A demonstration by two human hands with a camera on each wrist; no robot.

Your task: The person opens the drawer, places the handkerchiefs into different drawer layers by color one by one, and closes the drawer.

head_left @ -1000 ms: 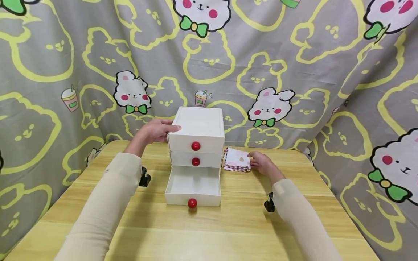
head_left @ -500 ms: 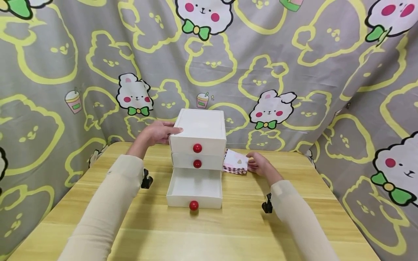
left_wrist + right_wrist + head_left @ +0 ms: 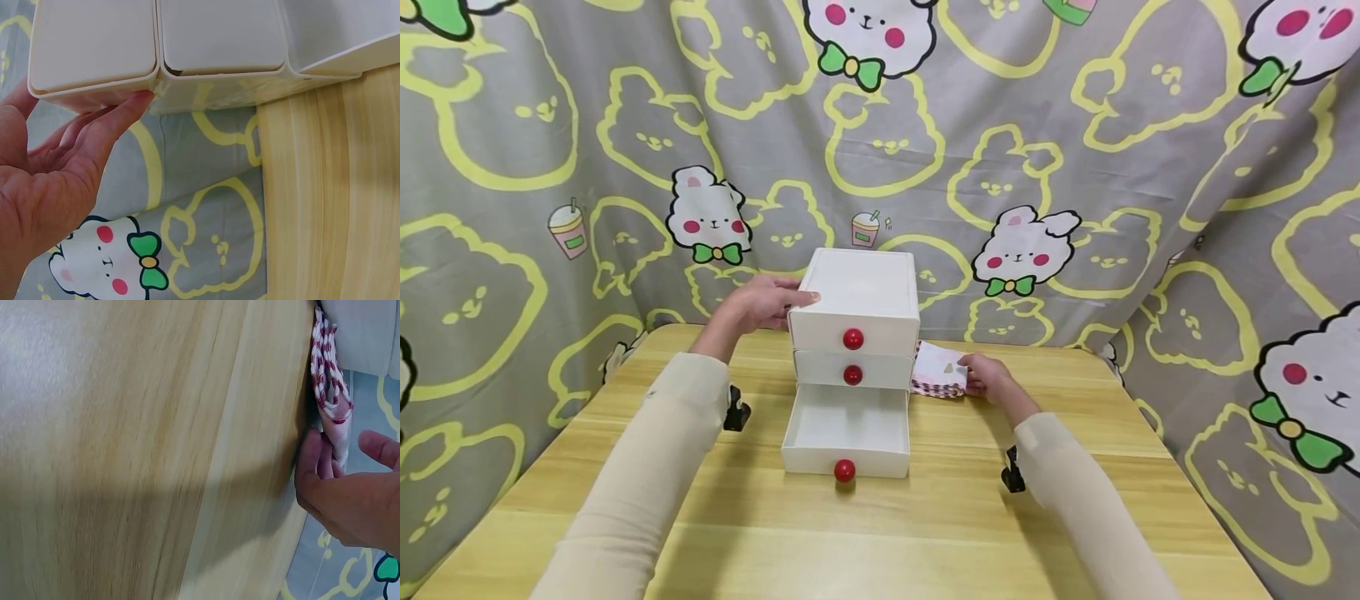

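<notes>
A white drawer cabinet with red knobs stands on the table. Its bottom drawer is pulled out, with nothing visible inside. My left hand braces the cabinet's upper left corner, thumb on the top and extended fingers against the side; the left wrist view shows these fingers beside it. Right of the cabinet lies a folded cloth, white with a red-and-white edging. My right hand is at the cloth's right edge. In the right wrist view its fingers reach under that edge, while the thumb stands apart.
The wooden table stretches in front of the cabinet. Behind and at both sides hangs a grey curtain with cartoon prints. A black wrist mount hangs at each sleeve.
My right hand has shifted slightly left, so that its fingers overlap the cloth's edge more. My left hand keeps its place on the cabinet, and the drawer has not moved.
</notes>
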